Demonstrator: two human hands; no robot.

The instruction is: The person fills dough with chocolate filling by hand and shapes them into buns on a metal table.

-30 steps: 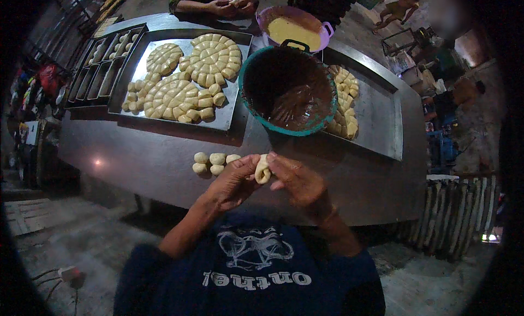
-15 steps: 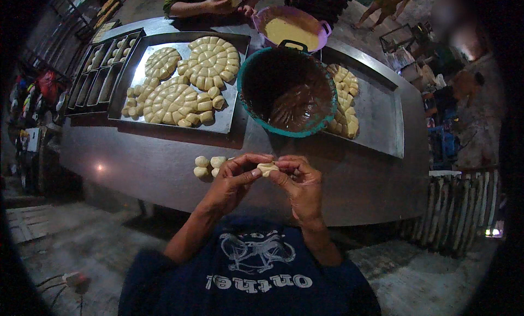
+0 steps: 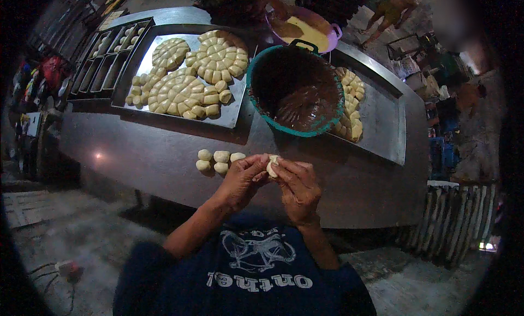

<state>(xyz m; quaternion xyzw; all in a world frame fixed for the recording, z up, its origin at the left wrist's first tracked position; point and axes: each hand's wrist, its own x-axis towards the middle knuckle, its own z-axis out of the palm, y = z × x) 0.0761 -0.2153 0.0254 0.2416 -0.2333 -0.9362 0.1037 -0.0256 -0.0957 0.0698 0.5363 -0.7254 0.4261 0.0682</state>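
A small pale piece of dough [image 3: 272, 166] is pinched between both hands over the near part of the metal table. My left hand [image 3: 243, 178] grips its left side with thumb and fingertips. From the right, my right hand [image 3: 298, 188] closes its thumb and fingers on the same piece. Just left of my left hand, several round dough balls [image 3: 221, 156] sit in a small cluster on the table. Beyond my hands stands a green bucket [image 3: 321, 133] with dark brown paste [image 3: 305, 106] inside, smeared up its wall.
A metal tray [image 3: 231, 119] of dough pieces in round patterns lies far left, beside narrow loaf tins [image 3: 101, 76]. Behind the bucket's right side is another tray [image 3: 376, 131], partly filled with dough pieces. A co-worker's arm reaches into a purple basin [image 3: 334, 40] of yellow filling.
The dough piece has been turned and folded up more upright between my fingers. My right hand has rolled inward. Across the table, the co-worker's hand has gone into the purple basin.
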